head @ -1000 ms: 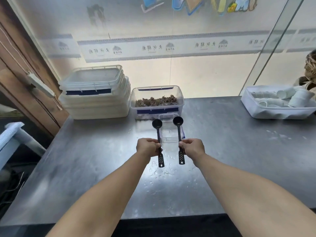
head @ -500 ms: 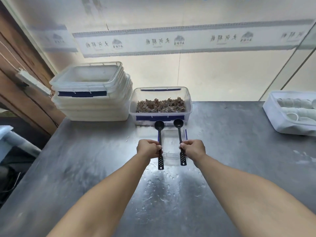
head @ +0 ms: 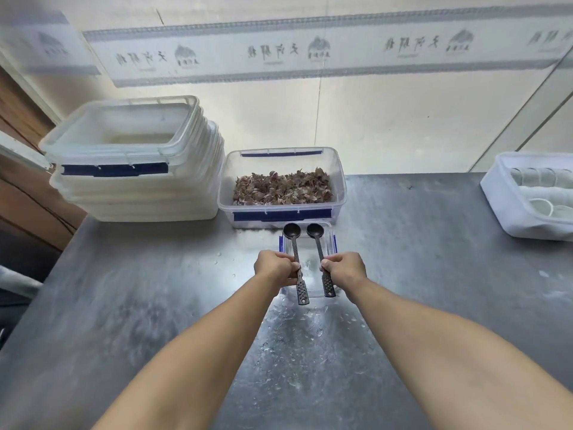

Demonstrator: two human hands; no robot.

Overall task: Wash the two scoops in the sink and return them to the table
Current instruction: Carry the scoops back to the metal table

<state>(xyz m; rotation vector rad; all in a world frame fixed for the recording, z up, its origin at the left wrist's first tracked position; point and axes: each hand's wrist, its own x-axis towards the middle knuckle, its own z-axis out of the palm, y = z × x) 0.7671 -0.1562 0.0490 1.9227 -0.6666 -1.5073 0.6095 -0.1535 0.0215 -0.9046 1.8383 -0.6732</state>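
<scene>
I hold two black long-handled scoops side by side over a small clear plastic box (head: pixel 332 243) on the steel table (head: pixel 124 305). My left hand (head: pixel 274 267) grips the handle of the left scoop (head: pixel 292 231). My right hand (head: pixel 344 266) grips the handle of the right scoop (head: pixel 315 231). Both bowls point away from me and sit over the far end of the small box. The perforated handle ends stick out toward me past my fists. No sink is in view.
A clear tub of brown dried bits (head: pixel 282 187) stands just behind the small box. A stack of white lidded tubs (head: pixel 133 162) is at the back left. A white tray of cups (head: pixel 533 197) sits at the right edge. Water drops lie on the table near me.
Both hands have moved forward and down with the scoops, bringing them lower over the small clear box. The view has tilted down and come closer to the table.
</scene>
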